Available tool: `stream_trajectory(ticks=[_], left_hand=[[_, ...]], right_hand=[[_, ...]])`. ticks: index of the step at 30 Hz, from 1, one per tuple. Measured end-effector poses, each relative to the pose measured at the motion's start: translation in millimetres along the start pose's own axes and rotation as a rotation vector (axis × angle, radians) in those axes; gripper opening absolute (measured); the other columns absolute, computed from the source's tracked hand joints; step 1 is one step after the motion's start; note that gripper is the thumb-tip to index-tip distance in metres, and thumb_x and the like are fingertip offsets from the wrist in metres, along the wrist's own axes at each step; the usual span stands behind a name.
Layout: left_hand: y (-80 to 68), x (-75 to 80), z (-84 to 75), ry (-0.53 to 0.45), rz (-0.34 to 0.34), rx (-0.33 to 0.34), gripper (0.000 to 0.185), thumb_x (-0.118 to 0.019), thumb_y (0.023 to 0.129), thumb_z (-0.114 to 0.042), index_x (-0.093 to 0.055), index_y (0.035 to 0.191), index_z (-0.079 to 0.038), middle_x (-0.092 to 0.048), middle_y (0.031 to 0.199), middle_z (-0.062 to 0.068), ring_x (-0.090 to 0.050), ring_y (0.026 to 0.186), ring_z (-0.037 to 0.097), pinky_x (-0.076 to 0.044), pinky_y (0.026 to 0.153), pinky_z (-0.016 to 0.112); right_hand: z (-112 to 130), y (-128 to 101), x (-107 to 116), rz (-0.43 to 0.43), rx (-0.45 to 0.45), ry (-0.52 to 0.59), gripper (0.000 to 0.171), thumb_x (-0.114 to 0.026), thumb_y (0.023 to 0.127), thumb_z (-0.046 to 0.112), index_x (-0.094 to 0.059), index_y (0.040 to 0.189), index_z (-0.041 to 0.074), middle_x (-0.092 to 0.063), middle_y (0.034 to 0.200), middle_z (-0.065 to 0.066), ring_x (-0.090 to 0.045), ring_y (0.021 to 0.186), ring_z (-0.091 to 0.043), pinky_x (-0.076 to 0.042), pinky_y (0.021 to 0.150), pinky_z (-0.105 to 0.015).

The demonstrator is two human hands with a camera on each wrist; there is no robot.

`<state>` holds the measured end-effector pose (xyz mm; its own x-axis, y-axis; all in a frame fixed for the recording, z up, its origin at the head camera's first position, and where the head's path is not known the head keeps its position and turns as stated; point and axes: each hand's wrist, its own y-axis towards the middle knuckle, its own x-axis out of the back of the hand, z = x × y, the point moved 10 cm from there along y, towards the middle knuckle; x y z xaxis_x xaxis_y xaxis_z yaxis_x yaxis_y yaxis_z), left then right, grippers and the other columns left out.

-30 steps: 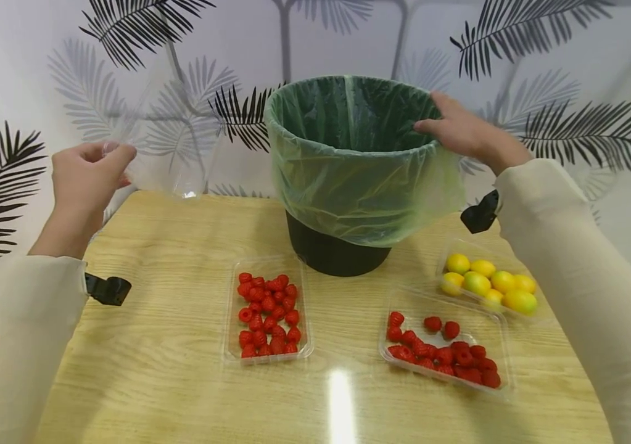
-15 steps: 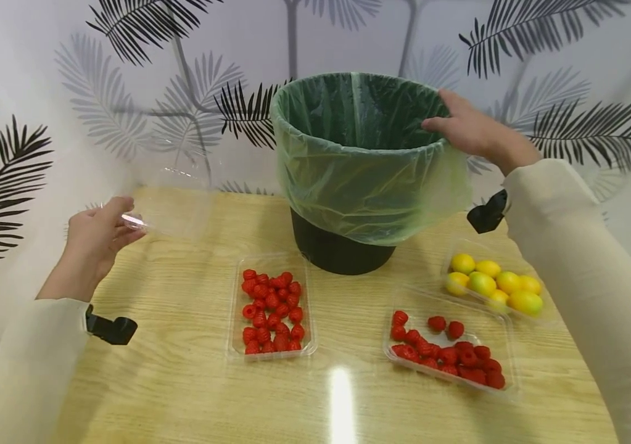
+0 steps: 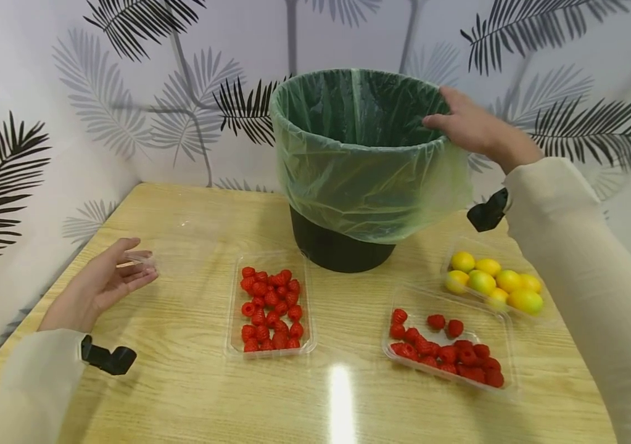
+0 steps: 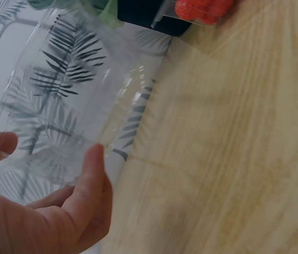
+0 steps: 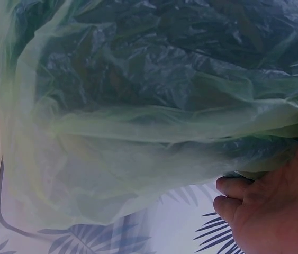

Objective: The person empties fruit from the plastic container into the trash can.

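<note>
My left hand is low over the table's left side, holding a clear, empty plastic tray by its near edge between thumb and fingers. The tray is so see-through that the head view shows only faint glints of it. At the back, my right hand grips the right rim of a black bin, thumb inside and the other fingers outside. A thin green bin liner lines the bin and hangs folded over its rim. In the right wrist view, bent fingers press close to the liner.
A clear tray of raspberries stands in front of the bin. Right of it lies a second raspberry tray, partly filled. Behind that one is a tray of small yellow-green citrus fruits. A leaf-patterned wall covering rises behind the wooden table.
My left hand has come down with the clear tray from beside the wall to low over the table, turning its palm more upward. My right hand stays on the bin rim.
</note>
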<state>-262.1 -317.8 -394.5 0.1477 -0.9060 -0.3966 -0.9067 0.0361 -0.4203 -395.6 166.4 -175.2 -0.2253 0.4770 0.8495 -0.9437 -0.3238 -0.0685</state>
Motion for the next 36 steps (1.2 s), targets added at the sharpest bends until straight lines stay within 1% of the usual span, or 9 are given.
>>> stream_trajectory(ticks=[4, 7, 13, 16, 18, 21, 24, 28, 36], left_hand=[[-1.5, -0.5, 14.3, 0.111, 0.026, 0.032, 0.032, -0.055, 0.096, -0.027, -0.039, 0.118, -0.011, -0.057, 0.094, 0.008, -0.064, 0.084, 0.02, -0.057, 0.079, 0.028], [-1.7, -0.1, 24.3, 0.157, 0.046, 0.053, 0.031, -0.054, 0.097, -0.028, -0.041, 0.116, -0.008, -0.058, 0.094, 0.008, -0.066, 0.084, 0.02, -0.057, 0.079, 0.028], [-1.0, 3.6, 34.7, 0.161, 0.067, 0.08, 0.029, -0.053, 0.098, -0.026, -0.045, 0.115, -0.005, -0.063, 0.094, 0.007, -0.068, 0.086, 0.021, -0.057, 0.081, 0.028], [-0.1, 4.6, 33.7, 0.196, 0.067, 0.065, 0.032, -0.051, 0.098, -0.027, -0.043, 0.118, -0.004, -0.065, 0.093, 0.005, -0.069, 0.086, 0.019, -0.057, 0.081, 0.029], [0.6, 5.8, 31.6, 0.251, 0.06, 0.052, 0.044, -0.048, 0.099, -0.029, -0.039, 0.129, 0.001, -0.065, 0.092, 0.002, -0.069, 0.085, 0.017, -0.057, 0.081, 0.029], [0.3, 9.1, 25.6, 0.378, 0.032, 0.019, 0.064, -0.042, 0.1, -0.032, -0.022, 0.144, 0.01, -0.064, 0.09, -0.002, -0.068, 0.081, 0.012, -0.057, 0.079, 0.028], [-1.1, 13.7, 20.4, 0.504, -0.001, -0.007, 0.071, -0.038, 0.101, -0.032, -0.01, 0.146, 0.016, -0.062, 0.088, -0.009, -0.065, 0.077, 0.008, -0.057, 0.075, 0.024], [-4.1, 17.7, 19.8, 0.599, -0.019, -0.013, 0.068, -0.034, 0.101, -0.031, -0.014, 0.144, 0.018, -0.062, 0.086, -0.013, -0.062, 0.077, 0.006, -0.056, 0.074, 0.022], [-8.2, 22.8, 17.7, 0.662, -0.033, -0.005, 0.064, -0.034, 0.101, -0.032, -0.024, 0.142, 0.016, -0.061, 0.087, -0.014, -0.061, 0.077, 0.004, -0.056, 0.074, 0.026]], right_hand=[[-1, 0, 1, -0.004, -0.004, -0.001, 0.073, -0.025, 0.102, 0.039, 0.024, 0.148, 0.012, 0.027, 0.156, -0.008, 0.023, 0.144, -0.03, 0.005, 0.116, -0.057], [0, 1, 1, -0.006, 0.001, 0.001, 0.073, -0.026, 0.103, 0.038, 0.024, 0.148, 0.011, 0.027, 0.156, -0.009, 0.022, 0.144, -0.03, 0.005, 0.117, -0.056], [-1, 1, -1, 0.0, 0.003, 0.004, 0.073, -0.026, 0.102, 0.039, 0.024, 0.148, 0.011, 0.026, 0.156, -0.008, 0.022, 0.144, -0.03, 0.005, 0.117, -0.056], [-4, -1, 1, -0.003, -0.004, 0.007, 0.073, -0.025, 0.102, 0.039, 0.024, 0.148, 0.011, 0.027, 0.156, -0.009, 0.023, 0.144, -0.03, 0.005, 0.116, -0.057], [-5, -3, 3, -0.01, -0.007, 0.008, 0.073, -0.025, 0.102, 0.038, 0.024, 0.148, 0.011, 0.027, 0.156, -0.009, 0.022, 0.144, -0.031, 0.005, 0.116, -0.057], [-6, -5, 6, -0.023, -0.004, 0.004, 0.073, -0.025, 0.102, 0.037, 0.024, 0.148, 0.01, 0.026, 0.156, -0.011, 0.022, 0.144, -0.032, 0.005, 0.116, -0.057], [-6, -6, 7, -0.028, -0.001, 0.003, 0.072, -0.025, 0.102, 0.037, 0.023, 0.148, 0.009, 0.025, 0.156, -0.011, 0.021, 0.144, -0.032, 0.005, 0.116, -0.057], [-4, -4, 6, -0.028, 0.009, 0.0, 0.072, -0.026, 0.102, 0.037, 0.022, 0.149, 0.009, 0.024, 0.156, -0.011, 0.02, 0.144, -0.032, 0.005, 0.117, -0.056], [1, 1, 2, -0.015, 0.013, 0.0, 0.072, -0.026, 0.102, 0.037, 0.022, 0.149, 0.009, 0.024, 0.156, -0.011, 0.02, 0.145, -0.031, 0.005, 0.117, -0.055]])
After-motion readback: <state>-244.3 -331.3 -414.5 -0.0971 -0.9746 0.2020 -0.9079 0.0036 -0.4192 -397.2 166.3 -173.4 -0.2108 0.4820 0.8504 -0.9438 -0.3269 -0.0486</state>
